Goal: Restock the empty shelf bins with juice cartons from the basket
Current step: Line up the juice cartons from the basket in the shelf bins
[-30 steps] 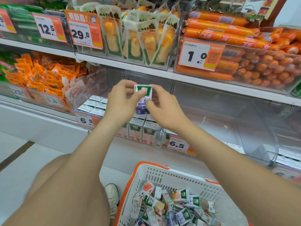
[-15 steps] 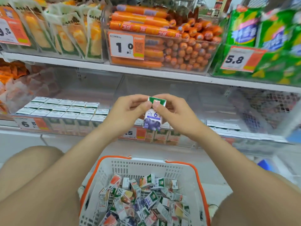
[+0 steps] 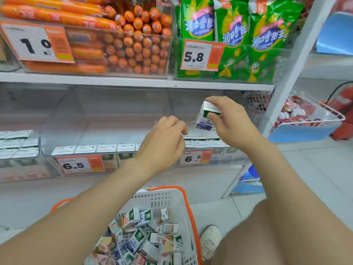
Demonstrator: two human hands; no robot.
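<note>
My right hand (image 3: 231,121) grips a small white juice carton (image 3: 205,119) with a green top and blueberry print, tilted above the right clear shelf bin (image 3: 225,155), which holds a few rows of cartons. My left hand (image 3: 166,142) hovers just left of the carton with fingers loosely curled, holding nothing. In front of it, the middle clear bin (image 3: 57,150) has one front row of cartons (image 3: 95,149). Below, a white basket (image 3: 168,197) with an orange rim holds several mixed juice cartons (image 3: 141,238).
Above, a shelf carries a bin of orange sausages (image 3: 124,44) and green snack bags (image 3: 233,35). A left bin (image 3: 17,146) is full of cartons. A white upright post (image 3: 290,69) and a wire basket of red packs (image 3: 305,113) stand right. My shoe (image 3: 210,240) is beside the basket.
The view has swung right along the shelf. My left hand let go of the carton and dropped away; my right hand carried it right and up over the right bin.
</note>
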